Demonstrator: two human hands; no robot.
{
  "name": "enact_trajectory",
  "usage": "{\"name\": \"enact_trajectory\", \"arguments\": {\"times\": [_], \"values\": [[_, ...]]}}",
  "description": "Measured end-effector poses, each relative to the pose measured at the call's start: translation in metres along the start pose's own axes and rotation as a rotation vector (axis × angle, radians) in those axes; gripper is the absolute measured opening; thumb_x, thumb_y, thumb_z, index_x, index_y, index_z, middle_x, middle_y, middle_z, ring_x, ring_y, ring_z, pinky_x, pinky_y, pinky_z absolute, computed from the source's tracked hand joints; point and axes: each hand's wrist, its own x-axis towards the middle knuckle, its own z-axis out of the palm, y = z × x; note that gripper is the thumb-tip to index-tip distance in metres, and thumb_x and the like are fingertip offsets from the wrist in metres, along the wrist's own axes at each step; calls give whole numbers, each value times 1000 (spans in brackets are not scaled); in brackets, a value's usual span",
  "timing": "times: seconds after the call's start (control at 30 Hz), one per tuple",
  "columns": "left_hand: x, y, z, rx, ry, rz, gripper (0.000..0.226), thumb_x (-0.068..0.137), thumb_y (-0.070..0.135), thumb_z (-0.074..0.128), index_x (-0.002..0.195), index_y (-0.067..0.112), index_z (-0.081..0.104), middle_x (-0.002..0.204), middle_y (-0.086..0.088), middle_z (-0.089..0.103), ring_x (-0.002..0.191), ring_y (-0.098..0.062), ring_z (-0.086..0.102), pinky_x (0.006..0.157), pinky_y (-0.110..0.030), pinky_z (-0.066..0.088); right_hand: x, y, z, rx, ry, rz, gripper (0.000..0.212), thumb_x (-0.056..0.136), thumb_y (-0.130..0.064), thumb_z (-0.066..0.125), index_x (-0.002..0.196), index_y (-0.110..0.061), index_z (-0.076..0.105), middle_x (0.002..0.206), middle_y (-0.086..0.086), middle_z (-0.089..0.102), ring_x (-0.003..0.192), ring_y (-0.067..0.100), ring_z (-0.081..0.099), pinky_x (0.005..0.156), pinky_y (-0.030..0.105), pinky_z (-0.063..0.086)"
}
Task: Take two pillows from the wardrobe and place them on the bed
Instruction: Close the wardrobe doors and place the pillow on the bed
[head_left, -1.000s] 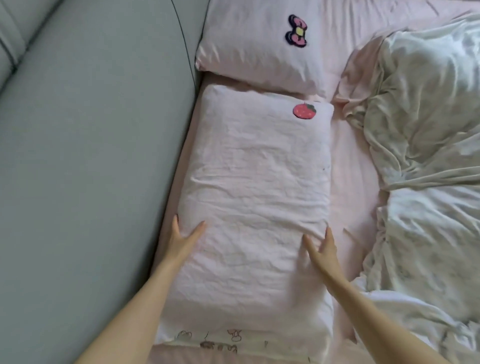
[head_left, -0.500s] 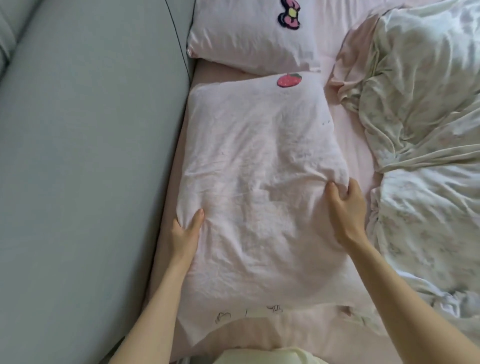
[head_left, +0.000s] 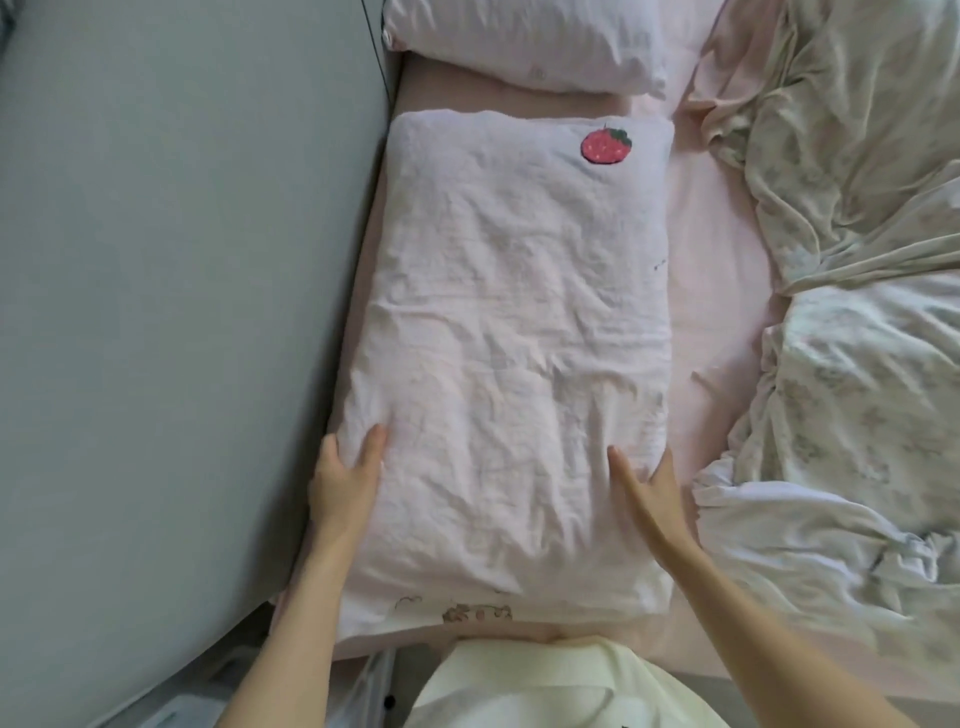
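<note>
A pale pink pillow with a strawberry patch (head_left: 509, 322) lies flat on the pink bed sheet (head_left: 717, 291), lengthwise beside the grey headboard. My left hand (head_left: 345, 480) rests open on its near left edge, fingers spread on the fabric. My right hand (head_left: 652, 491) lies flat on its near right side, fingers apart. A second pink pillow (head_left: 524, 44) lies just beyond it at the top of the view, only partly in frame.
A padded grey headboard (head_left: 171, 312) fills the left side. A crumpled pale floral duvet (head_left: 852, 322) covers the right part of the bed. My cream top (head_left: 545, 686) shows at the bottom edge.
The pillow's right edge, bunched in my right hand half a second ago, now lies flat. Both hands have slid toward the near end and rest open on it.
</note>
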Motion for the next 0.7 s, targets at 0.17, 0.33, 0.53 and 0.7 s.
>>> {"name": "enact_trajectory", "arguments": {"times": [0.17, 0.33, 0.53, 0.7], "values": [[-5, -6, -33, 67, 168, 83, 49, 78, 65, 46, 88, 17, 54, 88, -8, 63, 80, -31, 56, 67, -34, 40, -28, 8, 19, -4, -24, -62, 61, 81, -34, 60, 134, -19, 35, 121, -9, 46, 111, 11, 46, 90, 27, 35], [5, -51, -18, 256, 32, -206, 49, 96, 40, 36, 126, 2, 46, 129, -26, 51, 115, -42, 47, 93, -44, 38, -11, 15, 23, -123, -135, -67, 68, 76, -35, 63, 134, -13, 36, 131, 5, 50, 116, 17, 46, 90, 29, 36], [-1, -30, -22, 355, 115, 174, 51, 91, 29, 49, 138, 13, 36, 142, -19, 40, 127, -38, 39, 102, -49, 33, -12, 5, 20, -321, 78, -116, 86, 82, -38, 64, 145, -21, 9, 151, 18, 18, 138, 32, 18, 110, 47, 21], [-7, 16, 15, 692, -159, 448, 83, 77, 71, 42, 142, 43, -1, 157, 0, -10, 141, -32, -15, 107, -66, 1, 3, -35, 42, -806, -84, -508, 73, 84, -49, 54, 144, -36, 14, 156, 10, 0, 142, 34, -4, 107, 63, 13]]}}
